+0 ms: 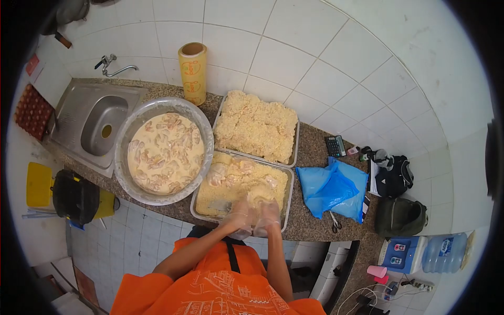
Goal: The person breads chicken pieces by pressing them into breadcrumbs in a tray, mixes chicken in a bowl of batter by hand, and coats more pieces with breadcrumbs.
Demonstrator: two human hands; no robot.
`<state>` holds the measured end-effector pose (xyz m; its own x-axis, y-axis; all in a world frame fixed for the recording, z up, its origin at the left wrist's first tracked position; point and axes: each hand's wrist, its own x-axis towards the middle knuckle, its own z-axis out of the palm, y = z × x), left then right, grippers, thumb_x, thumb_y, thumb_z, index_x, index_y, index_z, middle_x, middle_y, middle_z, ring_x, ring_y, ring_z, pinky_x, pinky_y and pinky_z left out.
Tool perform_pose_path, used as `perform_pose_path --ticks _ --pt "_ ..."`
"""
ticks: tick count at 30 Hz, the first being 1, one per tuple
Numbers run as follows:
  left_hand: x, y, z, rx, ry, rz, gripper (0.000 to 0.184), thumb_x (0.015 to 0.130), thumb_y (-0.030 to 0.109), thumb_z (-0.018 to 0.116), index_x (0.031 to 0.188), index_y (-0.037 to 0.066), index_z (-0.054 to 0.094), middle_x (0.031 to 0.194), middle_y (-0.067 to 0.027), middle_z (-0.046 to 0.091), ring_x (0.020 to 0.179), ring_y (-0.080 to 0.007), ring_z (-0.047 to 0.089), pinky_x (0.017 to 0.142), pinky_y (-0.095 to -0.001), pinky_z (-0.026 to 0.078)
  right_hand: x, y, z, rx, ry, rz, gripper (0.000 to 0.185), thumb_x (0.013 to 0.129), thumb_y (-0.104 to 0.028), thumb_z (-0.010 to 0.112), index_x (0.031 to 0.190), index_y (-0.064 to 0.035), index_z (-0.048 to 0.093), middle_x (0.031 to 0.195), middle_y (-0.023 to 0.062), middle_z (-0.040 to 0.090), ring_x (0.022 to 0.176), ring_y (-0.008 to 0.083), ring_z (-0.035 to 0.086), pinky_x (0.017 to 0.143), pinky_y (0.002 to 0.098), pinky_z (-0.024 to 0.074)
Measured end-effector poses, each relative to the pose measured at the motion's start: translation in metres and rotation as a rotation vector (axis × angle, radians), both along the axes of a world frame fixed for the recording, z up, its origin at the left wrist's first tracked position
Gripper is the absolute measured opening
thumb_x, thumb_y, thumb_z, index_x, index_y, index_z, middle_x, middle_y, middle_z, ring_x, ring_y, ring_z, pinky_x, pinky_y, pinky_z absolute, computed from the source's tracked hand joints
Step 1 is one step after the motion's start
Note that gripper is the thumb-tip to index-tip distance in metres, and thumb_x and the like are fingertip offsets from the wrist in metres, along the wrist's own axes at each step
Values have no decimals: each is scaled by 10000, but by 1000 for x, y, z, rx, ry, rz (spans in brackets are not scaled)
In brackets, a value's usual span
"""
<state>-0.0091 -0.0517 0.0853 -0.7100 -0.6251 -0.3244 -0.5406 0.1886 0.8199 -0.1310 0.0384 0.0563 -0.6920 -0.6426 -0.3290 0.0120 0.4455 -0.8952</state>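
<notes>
My left hand (241, 216) and my right hand (269, 214), both in clear plastic gloves, are close together at the near edge of a metal tray (288, 202) of pale crumbs. Their fingers curl around a crumb-coated chicken piece (260, 194), partly hidden by crumbs and gloves. Battered chicken pieces (216, 174) lie in the crumbs toward the tray's far left. Behind it, a second tray (296, 142) is heaped with crumb-coated pieces (255, 126). A large metal basin (119, 157) on the left holds chicken in creamy batter (165, 152).
A roll of cling film (193, 76) stands by the wall, near the sink (105, 123). To the right are blue plastic bags (333, 186), scissors (336, 223), a calculator (335, 146) and dark bags (401, 215). A water bottle (446, 253) lies farther right. A bin (79, 197) stands at left.
</notes>
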Motion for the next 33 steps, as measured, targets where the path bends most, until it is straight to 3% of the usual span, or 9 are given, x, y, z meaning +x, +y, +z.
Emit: perform_pose_path --ticks 1,4,7,10,18,21,24,30,33 --pt "2 -3 -3 -120 98 2 381 903 218 629 1182 -40 654 1113 -314 664 1052 -514 635 941 -499 524 8 -2 16 -182 -256 -337 405 847 -34 656 1243 44 623 1159 313 667 1002 343 673 914 388 526" --pt "1 -29 -6 -379 174 -180 420 911 184 607 1274 -27 601 1208 -306 637 1134 -480 617 976 -496 504 -7 -4 2 -167 -89 -248 441 839 -47 676 1272 19 631 1183 300 670 1031 369 676 923 406 524" --pt "6 -46 -20 -500 -11 -514 412 891 167 610 1269 4 611 1277 -265 622 1173 -431 612 996 -489 495 -9 4 38 298 674 91 439 824 -100 716 1239 21 643 1175 291 678 1051 391 679 917 425 529" --pt "24 -45 -50 -721 142 -466 367 872 182 626 1209 42 659 1248 -210 639 1138 -392 623 989 -493 488 -9 1 10 105 841 28 416 793 -152 751 1167 16 682 1072 273 710 997 410 694 872 438 547" --pt "27 -59 0 -734 225 -275 370 881 238 624 1212 77 664 1234 -157 636 1205 -367 566 1046 -502 427 -21 -39 -37 240 92 -115 293 753 -130 747 1017 -4 738 957 254 729 918 372 720 818 450 565" --pt "-10 -55 -2 -902 -75 -337 395 888 233 600 1248 77 648 1300 -144 617 1262 -366 522 1081 -524 396 -20 -26 -37 258 296 6 275 757 -109 723 1019 -31 748 999 241 734 956 365 721 838 447 568" --pt "-51 -55 -71 -1165 88 -164 421 896 241 591 1292 103 625 1367 -134 592 1274 -370 510 1086 -580 364 -17 -16 0 94 546 -9 255 779 -65 679 1023 -38 748 995 224 731 961 390 701 871 453 557" --pt "-97 -69 -69 -1280 158 -258 502 858 218 597 1358 193 618 1147 -130 613 1086 -350 550 948 -575 392 -17 29 -7 184 546 -207 288 800 -53 652 1072 -45 747 1063 226 721 1003 414 688 902 462 549" --pt "-90 -66 -83 -924 -88 -471 441 891 200 598 1332 192 618 1282 -97 622 1194 -328 548 1015 -635 372 -11 35 2 281 564 -252 287 800 -92 694 1072 -15 741 1067 236 717 1008 421 680 904 468 542"
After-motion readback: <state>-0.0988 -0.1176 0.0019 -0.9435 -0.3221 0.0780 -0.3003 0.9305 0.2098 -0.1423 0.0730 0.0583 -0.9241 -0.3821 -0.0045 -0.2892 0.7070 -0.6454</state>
